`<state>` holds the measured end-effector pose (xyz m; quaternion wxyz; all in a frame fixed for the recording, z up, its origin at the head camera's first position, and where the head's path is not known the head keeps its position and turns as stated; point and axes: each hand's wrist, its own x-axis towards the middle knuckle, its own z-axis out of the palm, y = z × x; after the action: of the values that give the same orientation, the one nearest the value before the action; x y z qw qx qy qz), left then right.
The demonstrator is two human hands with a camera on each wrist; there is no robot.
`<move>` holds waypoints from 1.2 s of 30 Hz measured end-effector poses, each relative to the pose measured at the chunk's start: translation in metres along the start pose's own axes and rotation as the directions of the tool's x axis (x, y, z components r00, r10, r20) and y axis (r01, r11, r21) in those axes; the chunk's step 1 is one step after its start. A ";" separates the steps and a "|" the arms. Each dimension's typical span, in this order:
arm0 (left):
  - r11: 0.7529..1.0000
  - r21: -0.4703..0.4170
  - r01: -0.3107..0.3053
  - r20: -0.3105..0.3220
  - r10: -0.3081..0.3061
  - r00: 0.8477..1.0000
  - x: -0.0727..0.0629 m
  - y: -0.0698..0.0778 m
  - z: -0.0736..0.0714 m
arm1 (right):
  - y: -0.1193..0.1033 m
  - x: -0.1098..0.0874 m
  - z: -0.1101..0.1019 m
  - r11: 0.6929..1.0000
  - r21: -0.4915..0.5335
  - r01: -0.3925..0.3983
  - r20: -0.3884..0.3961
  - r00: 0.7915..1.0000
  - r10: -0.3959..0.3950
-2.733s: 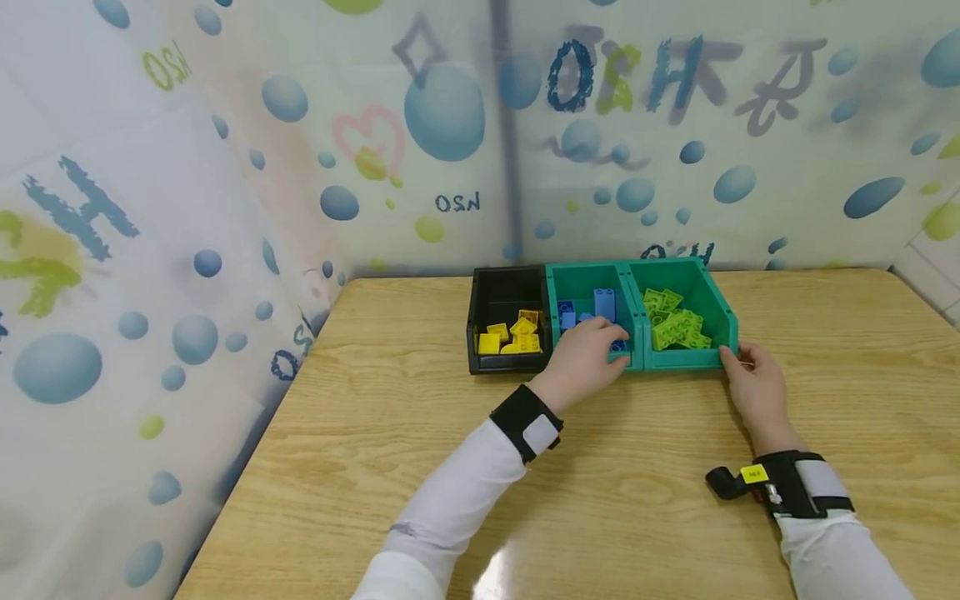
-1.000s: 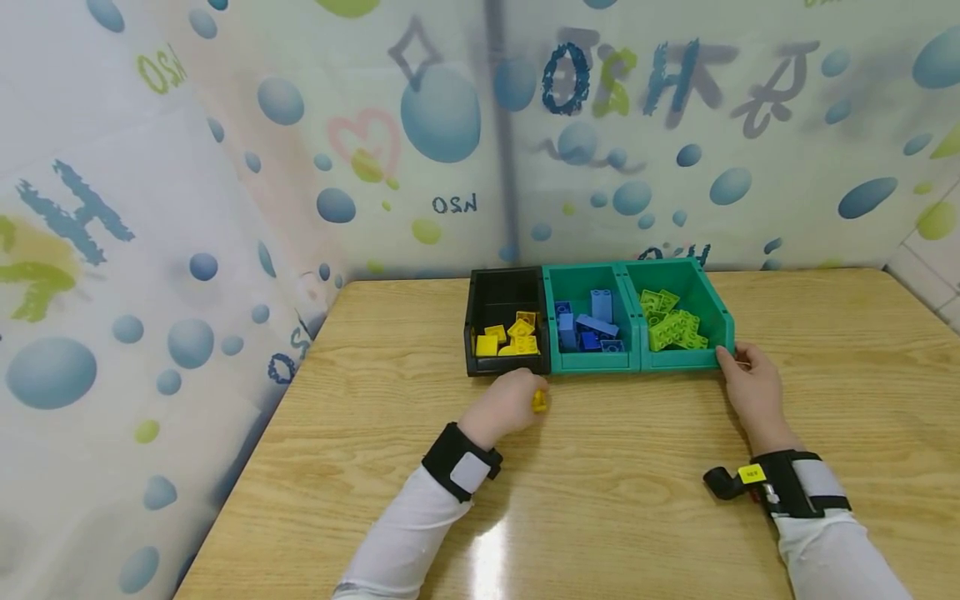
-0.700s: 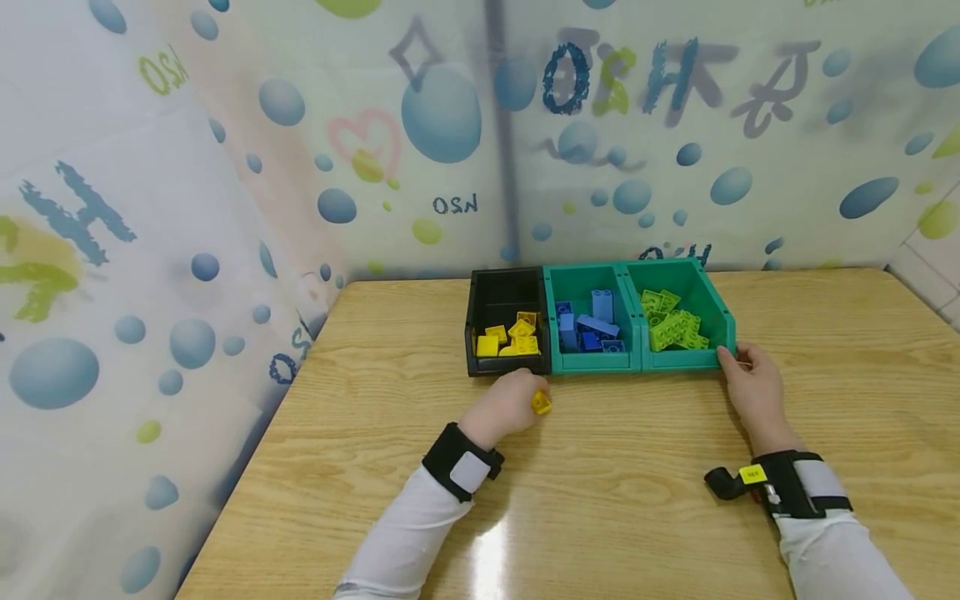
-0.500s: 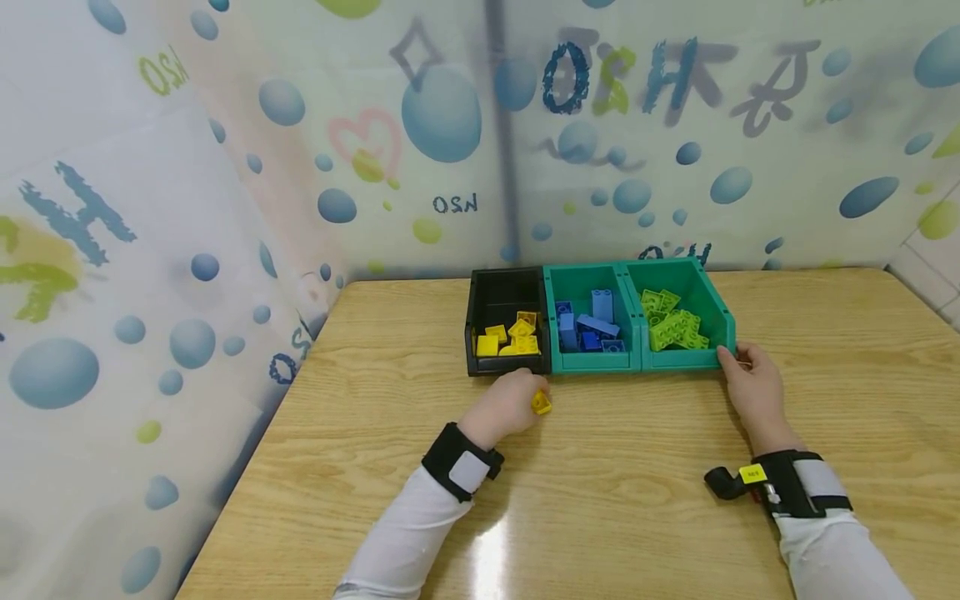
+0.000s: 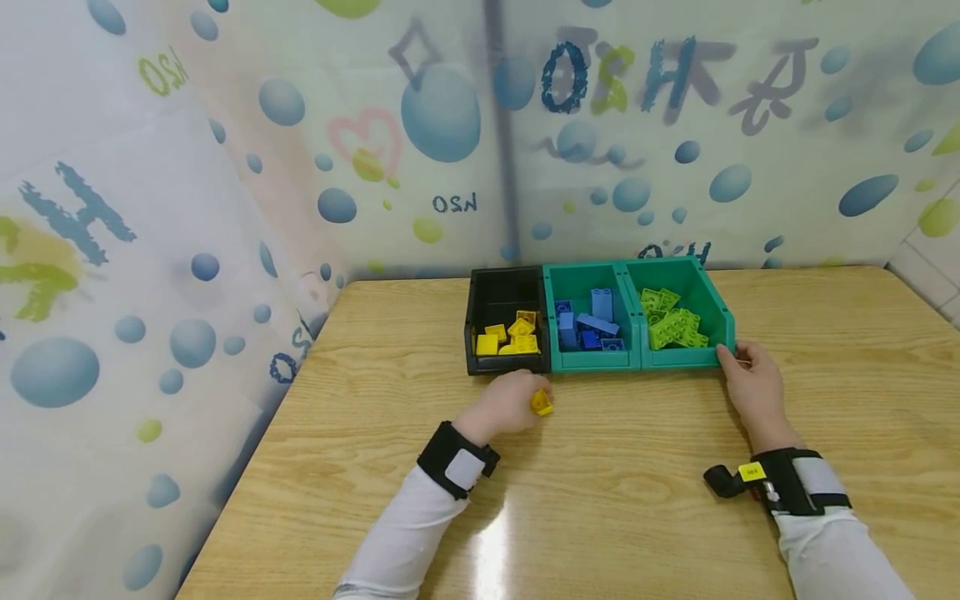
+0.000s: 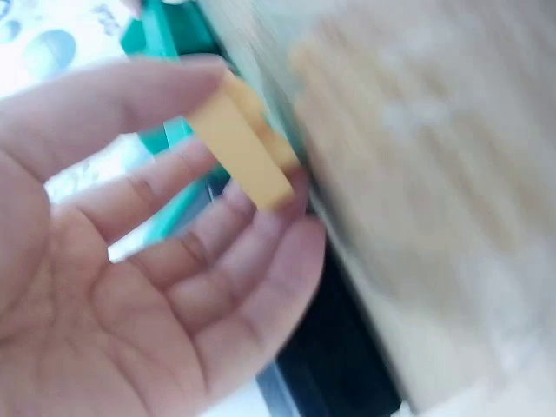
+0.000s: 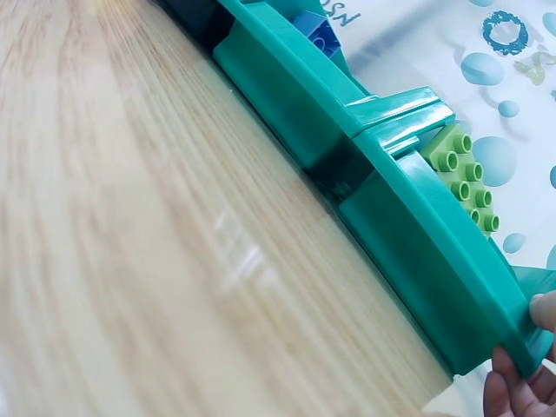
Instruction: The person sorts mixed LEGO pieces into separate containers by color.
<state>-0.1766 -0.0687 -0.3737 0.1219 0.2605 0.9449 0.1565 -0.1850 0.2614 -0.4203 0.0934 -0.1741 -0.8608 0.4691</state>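
My left hand (image 5: pixel 506 406) is just in front of the black bin (image 5: pixel 504 365), pinching a yellow toy brick (image 5: pixel 542 402) between thumb and fingers. In the left wrist view this yellow brick (image 6: pixel 243 152) appears blurred, close to the tabletop. My right hand (image 5: pixel 753 392) grips the front right corner of the green bin (image 5: pixel 682 358) at the right end. The right wrist view shows thumb and fingers (image 7: pixel 512 391) on either side of that corner. Several yellow bricks (image 5: pixel 521 327) lie in the black bin.
A middle green bin (image 5: pixel 592 362) holds several blue bricks (image 5: pixel 597 325). Lime-green bricks (image 5: pixel 677 327) fill part of the right bin. The three bins stand side by side on the wooden table (image 5: pixel 600 500), before a patterned curtain (image 5: pixel 450 225).
My left hand has moved left and nearer from over the blue bricks to in front of the black bin. The yellow brick has come into sight in it. My right hand stays put.
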 end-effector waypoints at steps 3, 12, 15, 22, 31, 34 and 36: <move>0.999 -0.043 0.002 -0.008 -0.002 1.000 -0.001 -0.006 -0.005 | 0.000 0.000 0.000 1.000 0.002 -0.001 0.003 1.000 0.001; 0.985 -0.166 0.043 -0.053 -0.053 0.997 -0.004 -0.016 -0.027 | -0.002 -0.001 -0.002 1.000 0.002 0.011 -0.007 1.000 -0.011; 0.983 -0.181 0.027 -0.117 -0.049 0.992 -0.006 -0.019 -0.032 | -0.003 -0.001 -0.002 1.000 0.005 0.004 -0.006 1.000 -0.004; 0.969 -0.248 -0.009 -0.345 -0.079 0.935 -0.007 -0.025 -0.036 | -0.003 -0.002 -0.001 1.000 0.001 0.000 0.009 1.000 0.000; 0.968 -0.246 0.047 -0.406 -0.147 0.902 0.013 -0.031 -0.045 | -0.003 -0.003 -0.002 1.000 0.001 0.005 0.012 1.000 -0.005; 0.975 -0.205 0.084 -0.381 -0.159 0.911 0.024 -0.035 -0.046 | -0.003 -0.003 -0.002 1.000 -0.003 0.009 0.012 1.000 -0.009; 0.979 -0.171 0.108 -0.366 -0.165 0.916 0.030 -0.038 -0.047 | -0.003 -0.003 -0.002 1.000 -0.003 0.011 0.014 1.000 -0.010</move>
<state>-0.2336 -0.0945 -0.3487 -0.0330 0.1490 0.9523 0.2643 -0.1824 0.2607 -0.4166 0.0895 -0.1663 -0.8630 0.4686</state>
